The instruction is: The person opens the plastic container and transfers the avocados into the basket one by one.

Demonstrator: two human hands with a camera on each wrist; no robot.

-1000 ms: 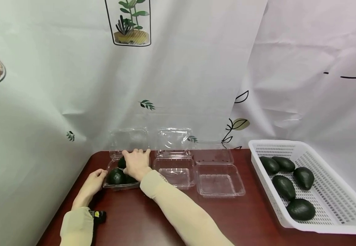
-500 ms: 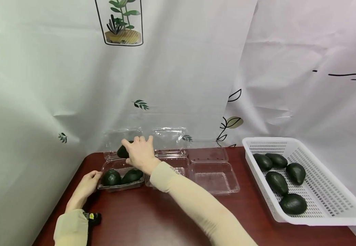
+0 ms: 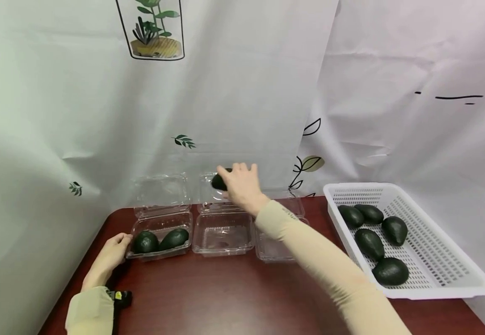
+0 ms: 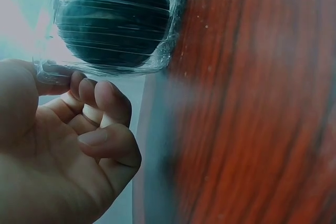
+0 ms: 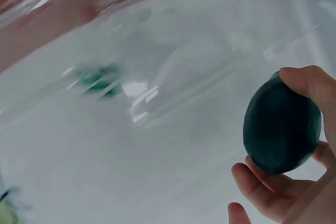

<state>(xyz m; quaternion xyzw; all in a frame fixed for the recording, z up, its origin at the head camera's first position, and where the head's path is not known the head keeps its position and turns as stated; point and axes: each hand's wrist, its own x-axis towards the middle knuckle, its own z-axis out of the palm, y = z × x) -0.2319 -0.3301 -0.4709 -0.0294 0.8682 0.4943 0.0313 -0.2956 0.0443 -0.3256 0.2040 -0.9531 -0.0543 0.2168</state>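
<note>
Up in front of the middle container's raised lid, my right hand (image 3: 245, 190) holds a dark green avocado (image 3: 219, 183). In the right wrist view the thumb and fingers grip this avocado (image 5: 282, 124) from its two ends. My left hand (image 3: 109, 255) pinches the left corner of the leftmost clear plastic clamshell container (image 3: 162, 255). Its thumb and fingertips on the rim show in the left wrist view, below an avocado (image 4: 113, 22) seen through the plastic wall. Two avocados, one rounder (image 3: 145, 242) and one longer (image 3: 175, 238), lie side by side in that container.
To the right stand a middle clamshell (image 3: 224, 251) and a right clamshell (image 3: 273, 256), partly behind my right arm, lids raised. A white perforated basket (image 3: 439, 293) with several avocados is at the right of the dark red table (image 3: 209, 298). A printed white sheet (image 3: 242, 93) hangs behind.
My right hand has lifted an avocado out of the left container and carried it up and right, to above the middle container. The left hand keeps its hold on the left container's corner.
</note>
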